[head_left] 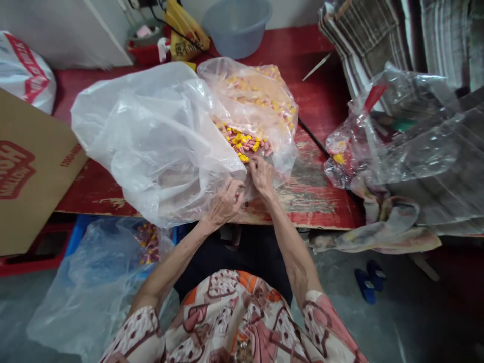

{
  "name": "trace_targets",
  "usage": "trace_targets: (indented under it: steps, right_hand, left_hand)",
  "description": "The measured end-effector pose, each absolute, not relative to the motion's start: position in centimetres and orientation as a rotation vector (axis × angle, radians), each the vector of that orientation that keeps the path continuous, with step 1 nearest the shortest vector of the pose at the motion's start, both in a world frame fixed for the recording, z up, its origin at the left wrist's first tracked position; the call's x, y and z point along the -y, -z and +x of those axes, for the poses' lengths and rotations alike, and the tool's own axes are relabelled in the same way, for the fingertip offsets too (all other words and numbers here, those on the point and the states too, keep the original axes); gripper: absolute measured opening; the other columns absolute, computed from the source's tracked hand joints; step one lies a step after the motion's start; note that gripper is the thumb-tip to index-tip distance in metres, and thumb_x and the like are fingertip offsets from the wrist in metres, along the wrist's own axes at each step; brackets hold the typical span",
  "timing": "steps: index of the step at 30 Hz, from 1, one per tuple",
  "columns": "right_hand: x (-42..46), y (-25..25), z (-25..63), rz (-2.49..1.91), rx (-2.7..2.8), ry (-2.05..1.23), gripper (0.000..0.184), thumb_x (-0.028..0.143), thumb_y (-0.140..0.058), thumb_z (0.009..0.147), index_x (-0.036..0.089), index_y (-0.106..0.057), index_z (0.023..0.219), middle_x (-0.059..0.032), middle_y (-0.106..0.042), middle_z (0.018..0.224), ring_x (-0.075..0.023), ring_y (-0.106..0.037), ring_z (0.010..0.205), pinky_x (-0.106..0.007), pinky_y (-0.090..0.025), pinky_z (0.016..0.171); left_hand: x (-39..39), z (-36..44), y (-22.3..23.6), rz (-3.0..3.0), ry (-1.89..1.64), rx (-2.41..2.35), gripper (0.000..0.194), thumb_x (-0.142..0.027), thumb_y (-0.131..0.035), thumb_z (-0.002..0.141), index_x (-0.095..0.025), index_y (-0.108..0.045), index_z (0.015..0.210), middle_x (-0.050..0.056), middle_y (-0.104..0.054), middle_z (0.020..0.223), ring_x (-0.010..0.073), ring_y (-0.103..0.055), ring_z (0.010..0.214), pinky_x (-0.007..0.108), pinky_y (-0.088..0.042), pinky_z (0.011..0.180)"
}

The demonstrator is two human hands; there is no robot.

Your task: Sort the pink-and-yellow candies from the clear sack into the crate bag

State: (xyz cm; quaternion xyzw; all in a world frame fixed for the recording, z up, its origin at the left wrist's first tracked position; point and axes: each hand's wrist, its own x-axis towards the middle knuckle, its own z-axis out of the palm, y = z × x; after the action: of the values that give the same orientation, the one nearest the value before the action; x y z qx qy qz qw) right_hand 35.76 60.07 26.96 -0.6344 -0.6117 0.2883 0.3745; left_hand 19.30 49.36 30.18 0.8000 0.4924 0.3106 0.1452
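Observation:
My left hand (227, 200) is at the front edge of the table, by the lower corner of a large white plastic bag (151, 131). Its fingers are curled together, and anything in them is too small to make out. Just right of it, my right hand (261, 175) has its fingertips pinched close to the near end of a heap of small yellow and pink pieces (244, 141). What that pinch holds does not show. The heap lies at the mouth of a clear plastic bag (264, 96) with more such pieces inside.
A red worn table (317, 186) carries the bags. Behind them stand a grey-blue basin (237, 27) and a yellow bag (185, 30). Clear plastic packaging (419, 136) lies right, a cardboard box (34, 171) left. Below left, a blue crate (77, 234) holds a bag with pieces.

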Motion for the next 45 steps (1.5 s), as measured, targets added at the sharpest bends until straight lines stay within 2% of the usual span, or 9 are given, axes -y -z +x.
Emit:
trace_targets:
  steps: [9, 16, 19, 22, 29, 34, 37, 40, 45]
  right_hand:
    - [-59.8, -27.6, 35.7, -1.622, 1.343, -0.833, 0.035, 0.047, -0.058, 0.100, 0.019, -0.078, 0.096, -0.0074, -0.081, 0.088, -0.0233, -0.071, 0.082, -0.034, -0.052, 0.080]
    - [-53.7, -27.1, 38.3, -1.636, 1.280, -0.725, 0.047, 0.064, -0.050, 0.104, 0.022, -0.068, 0.097, -0.0019, -0.072, 0.077, -0.0194, -0.062, 0.067, -0.034, -0.049, 0.076]
    - [-52.5, -26.6, 38.3, -1.671, 1.351, -0.709, 0.052, 0.069, -0.047, 0.106, 0.022, -0.068, 0.098, -0.0034, -0.074, 0.080, -0.0205, -0.064, 0.071, -0.036, -0.049, 0.080]
    - [-52.3, -26.4, 38.1, -1.648, 1.371, -0.709, 0.055, 0.071, -0.046, 0.105, 0.022, -0.070, 0.100, -0.0050, -0.076, 0.082, -0.0217, -0.067, 0.074, -0.036, -0.049, 0.081]
    - [-52.1, -26.8, 38.4, -1.580, 1.420, -0.756, 0.056, 0.074, -0.051, 0.099, 0.022, -0.072, 0.103, -0.0057, -0.078, 0.084, -0.0222, -0.069, 0.075, -0.035, -0.050, 0.076]
    - [-51.3, -27.7, 38.6, -1.542, 1.360, -0.810, 0.055, 0.075, -0.054, 0.096, 0.022, -0.068, 0.095, -0.0033, -0.074, 0.077, -0.0204, -0.066, 0.067, -0.033, -0.048, 0.069]
    - [-50.4, -27.8, 38.6, -1.563, 1.265, -0.780, 0.056, 0.077, -0.053, 0.097, 0.023, -0.067, 0.096, 0.0000, -0.069, 0.071, -0.0183, -0.059, 0.058, -0.031, -0.046, 0.063]
    - [-49.5, -27.6, 38.3, -1.632, 1.257, -0.681, 0.060, 0.079, -0.050, 0.097, 0.022, -0.068, 0.097, -0.0047, -0.074, 0.080, -0.0211, -0.063, 0.065, -0.033, -0.046, 0.067]
    - [-48.6, -28.6, 37.1, -1.610, 1.245, -0.729, 0.057, 0.078, -0.055, 0.095, 0.023, -0.069, 0.092, -0.0043, -0.074, 0.077, -0.0209, -0.066, 0.067, -0.033, -0.047, 0.067]
  left_hand:
    - [-47.0, 17.7, -28.9, 2.201, -0.872, -1.371, 0.014, -0.023, -0.055, 0.109, -0.022, -0.068, 0.114, 0.007, -0.071, 0.103, 0.0204, -0.072, 0.092, 0.034, -0.061, 0.089]
    - [-36.0, 6.4, -28.9, 1.738, -1.166, -2.354, 0.021, -0.042, -0.051, 0.110, -0.025, -0.064, 0.107, 0.008, -0.070, 0.102, 0.0226, -0.070, 0.093, 0.038, -0.063, 0.086]
    - [-30.5, 1.4, -27.7, 1.579, -0.977, -2.645, 0.022, -0.043, -0.052, 0.108, -0.026, -0.063, 0.103, 0.008, -0.066, 0.095, 0.0259, -0.068, 0.086, 0.046, -0.064, 0.085]
    - [-28.9, -0.6, -27.6, 1.650, -0.853, -2.698, 0.023, -0.041, -0.051, 0.108, -0.025, -0.067, 0.107, 0.012, -0.067, 0.100, 0.0325, -0.069, 0.101, 0.055, -0.063, 0.094]
    - [-45.4, 1.9, -29.5, 1.953, -0.917, -2.284, 0.037, -0.025, -0.037, 0.112, -0.019, -0.069, 0.130, 0.017, -0.070, 0.126, 0.0302, -0.066, 0.126, 0.047, -0.052, 0.117]
    - [-56.2, -0.3, -28.9, 1.763, -0.796, -2.409, 0.033, -0.020, -0.047, 0.104, -0.016, -0.070, 0.127, 0.022, -0.069, 0.131, 0.0394, -0.057, 0.135, 0.059, -0.044, 0.120]
    - [-57.2, -2.3, -28.6, 1.769, -0.750, -2.388, 0.024, -0.027, -0.059, 0.102, -0.018, -0.071, 0.121, 0.022, -0.068, 0.137, 0.0414, -0.051, 0.143, 0.062, -0.041, 0.123]
    - [-55.9, -2.8, -29.2, 1.835, -0.686, -2.310, 0.022, -0.030, -0.066, 0.099, -0.020, -0.070, 0.117, 0.021, -0.069, 0.136, 0.0416, -0.053, 0.142, 0.061, -0.042, 0.123]
    - [-52.1, 1.7, -30.9, 1.858, -0.896, -2.015, 0.023, -0.035, -0.065, 0.101, -0.021, -0.071, 0.118, 0.010, -0.075, 0.112, 0.0261, -0.067, 0.107, 0.042, -0.053, 0.108]
